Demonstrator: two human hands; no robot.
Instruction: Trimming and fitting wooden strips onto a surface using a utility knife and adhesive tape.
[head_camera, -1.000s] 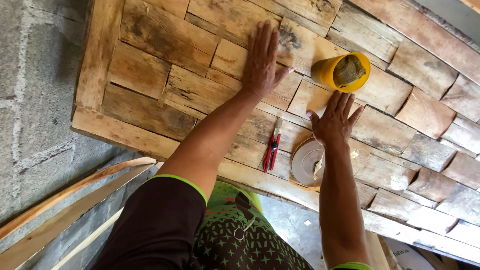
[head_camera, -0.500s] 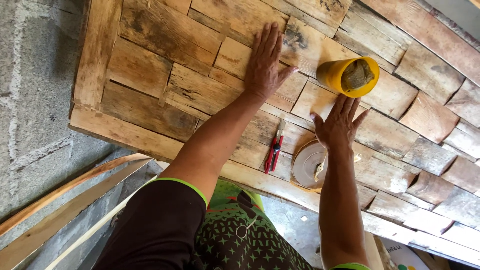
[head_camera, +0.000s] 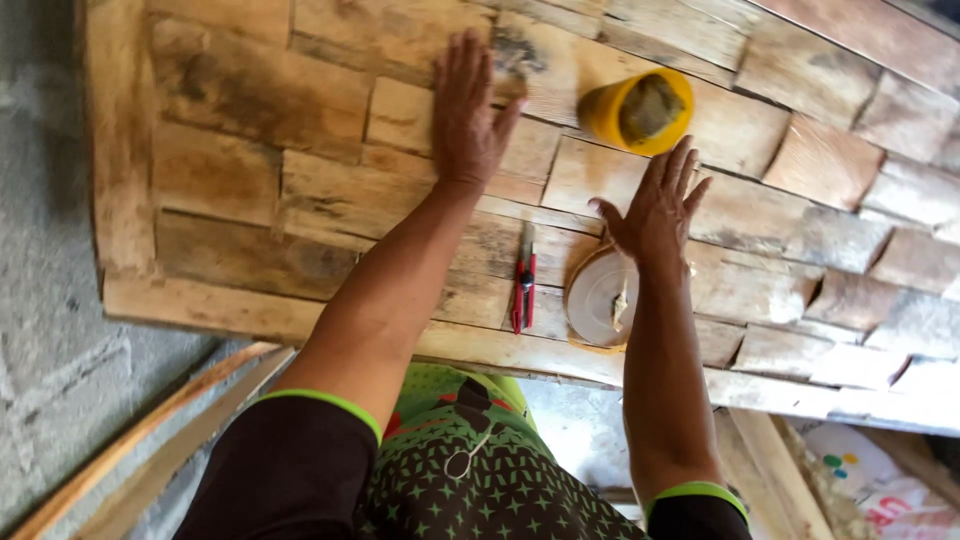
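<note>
Garment (head_camera: 470, 470): seen nearest the camera, a green patterned front with black sleeves edged in bright green, marking the person's own body below the work.

Loose strips (head_camera: 150, 440): thin wooden lengths are lying on the grey floor (head_camera: 50, 330) at lower left, set aside off the panel.

Wooden panel (head_camera: 250, 230): a surface of short, uneven blocks laid in rows is being worked on; a long edge board is framing its near side.

Pliers (head_camera: 523, 280): a red-handled tool is lying between the two forearms, touched by neither hand, apparently parked within easy reach.

Round lid (head_camera: 600, 295): a pale disc with a smear on it is resting just under the right wrist, probably the cover of the tub beyond, laid face up.

Right hand (head_camera: 655, 205): it is being held flat, fingers spread wide and grasping nothing, over a block between the lid and the tub; whether the palm is pressing or hovering cannot be told.

Left hand (head_camera: 470, 110): it is being laid flat, fingers together and holding nothing, on a pale block farther up the panel, seemingly to press it down into its row.

Yellow tub (head_camera: 640, 110): an open container of dull paste is standing farthest off, just beyond the right fingertips.
</note>
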